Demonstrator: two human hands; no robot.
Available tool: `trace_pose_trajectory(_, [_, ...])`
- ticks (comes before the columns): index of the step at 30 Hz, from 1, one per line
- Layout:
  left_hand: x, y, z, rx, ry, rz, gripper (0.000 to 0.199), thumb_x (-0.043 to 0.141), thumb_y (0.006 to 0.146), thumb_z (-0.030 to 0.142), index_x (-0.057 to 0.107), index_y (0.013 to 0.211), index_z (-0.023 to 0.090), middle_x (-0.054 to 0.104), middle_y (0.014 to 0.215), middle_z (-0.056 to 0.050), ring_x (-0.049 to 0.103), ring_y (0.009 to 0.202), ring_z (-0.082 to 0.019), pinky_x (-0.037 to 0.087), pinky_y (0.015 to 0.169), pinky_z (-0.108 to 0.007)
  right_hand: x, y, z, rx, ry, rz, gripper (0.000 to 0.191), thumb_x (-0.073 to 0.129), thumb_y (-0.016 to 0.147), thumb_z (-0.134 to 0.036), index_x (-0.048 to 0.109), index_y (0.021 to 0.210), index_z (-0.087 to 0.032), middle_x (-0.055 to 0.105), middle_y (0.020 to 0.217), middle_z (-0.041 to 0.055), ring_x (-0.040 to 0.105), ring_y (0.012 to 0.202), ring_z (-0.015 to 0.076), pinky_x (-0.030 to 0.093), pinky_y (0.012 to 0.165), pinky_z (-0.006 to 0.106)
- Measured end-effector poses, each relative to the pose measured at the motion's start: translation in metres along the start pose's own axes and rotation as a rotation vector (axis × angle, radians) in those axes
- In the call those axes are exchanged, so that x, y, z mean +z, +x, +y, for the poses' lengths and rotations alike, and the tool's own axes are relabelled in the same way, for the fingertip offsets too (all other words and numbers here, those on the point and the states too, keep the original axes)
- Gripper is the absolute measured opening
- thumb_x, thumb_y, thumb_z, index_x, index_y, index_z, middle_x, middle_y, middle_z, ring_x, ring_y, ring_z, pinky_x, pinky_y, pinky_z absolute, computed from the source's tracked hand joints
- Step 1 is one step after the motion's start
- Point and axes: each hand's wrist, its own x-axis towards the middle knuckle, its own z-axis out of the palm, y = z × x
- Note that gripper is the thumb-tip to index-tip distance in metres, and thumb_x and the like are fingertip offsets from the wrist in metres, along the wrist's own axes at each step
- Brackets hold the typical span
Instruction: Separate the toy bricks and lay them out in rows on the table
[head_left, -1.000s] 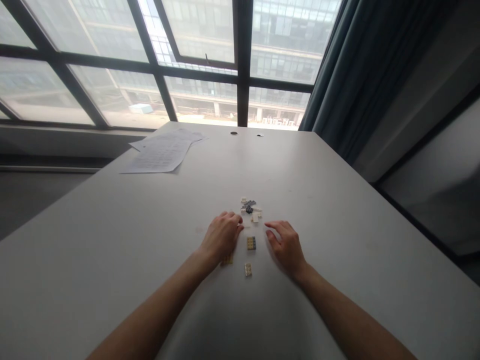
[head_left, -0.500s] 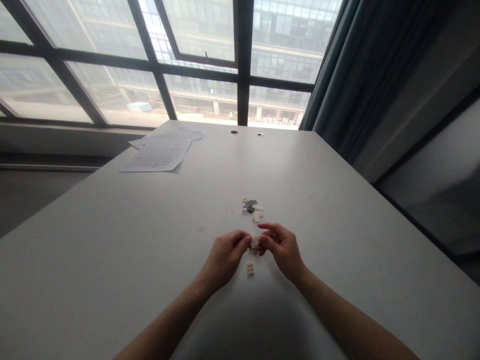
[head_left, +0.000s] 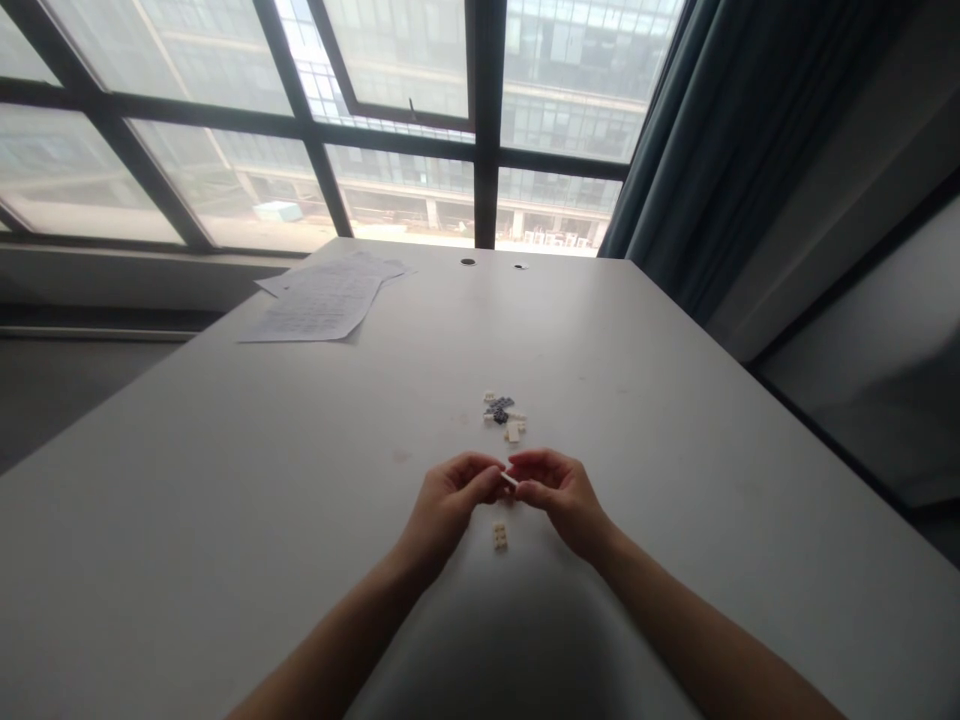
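Observation:
Between my two hands is a small white building-block piece, seen almost edge-on. My left hand pinches its left end between thumb and fingers. At its right end, the thumb and curled fingers of my right hand close on it. Fingers cover most of the piece, so its full shape is hidden. A cream studded brick lies on the table just below the hands. Beyond the fingertips sits a small group of loose blocks, with grey pieces and a cream piece among them.
The white table stretches away to large windows. Printed sheets of paper lie at its far left. Two round holes, one a dark grommet, are near the far edge. A dark blue curtain hangs at the right.
The white piece has turned in my hands, from tilting up to the right to sloping down to the right. My right-hand fingers have drawn in closer to the left hand.

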Motion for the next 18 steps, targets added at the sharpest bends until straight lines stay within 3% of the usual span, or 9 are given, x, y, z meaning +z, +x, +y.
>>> trace_pose_trajectory(5, [-0.005,0.003,-0.013,-0.075,-0.172,-0.036,0.027,0.072,0.073,0.035,0.061,0.087,0.015,0.069,0.076,-0.004,0.063,0.067,-0.014,0.045,0.061,-0.022,0.003,-0.003,-0.004,-0.2,-0.323,-0.05,0.035,0.081,0.064,-0.029,0.07,0.096,-0.021,0.064,0.094,0.0035,0.062,0.076,0.0145,0.054,0.071,0.03])
trace_pose_trajectory(9, [-0.004,0.004,-0.013,-0.037,-0.08,-0.043,0.026,0.069,0.075,0.037,0.057,0.083,0.015,0.068,0.076,-0.003,0.062,0.069,-0.014,0.046,0.063,-0.023,0.005,-0.005,-0.009,-0.373,-0.617,-0.024,0.031,0.077,0.07,-0.031,0.069,0.098,-0.022,0.064,0.096,0.0053,0.061,0.075,0.0149,0.054,0.071,0.03])
trace_pose_trajectory(13, [-0.01,0.002,-0.001,0.122,0.287,-0.012,0.024,0.063,0.078,0.039,0.06,0.085,0.016,0.065,0.078,-0.003,0.059,0.07,-0.015,0.046,0.066,-0.027,-0.004,-0.003,-0.024,-0.415,-0.768,-0.002,0.029,0.076,0.072,-0.033,0.067,0.097,-0.021,0.064,0.094,0.005,0.061,0.074,0.0151,0.053,0.07,0.03])
trace_pose_trajectory(16, [-0.023,-0.005,0.002,0.313,0.704,0.021,0.018,0.058,0.083,0.035,0.062,0.087,0.018,0.064,0.082,-0.004,0.056,0.075,-0.017,0.046,0.071,-0.03,-0.014,-0.006,-0.035,-0.344,-0.924,0.006,0.027,0.075,0.072,-0.034,0.067,0.094,-0.021,0.063,0.088,0.0032,0.059,0.071,0.0145,0.051,0.065,0.028])
trace_pose_trajectory(18, [-0.031,-0.012,0.0,0.443,0.94,-0.037,0.014,0.057,0.084,0.031,0.064,0.092,0.02,0.064,0.089,-0.005,0.055,0.085,-0.019,0.044,0.078,-0.033,-0.021,-0.013,-0.037,-0.261,-1.053,-0.036,0.026,0.076,0.071,-0.031,0.067,0.093,-0.021,0.062,0.084,0.0014,0.057,0.069,0.0137,0.049,0.063,0.026])
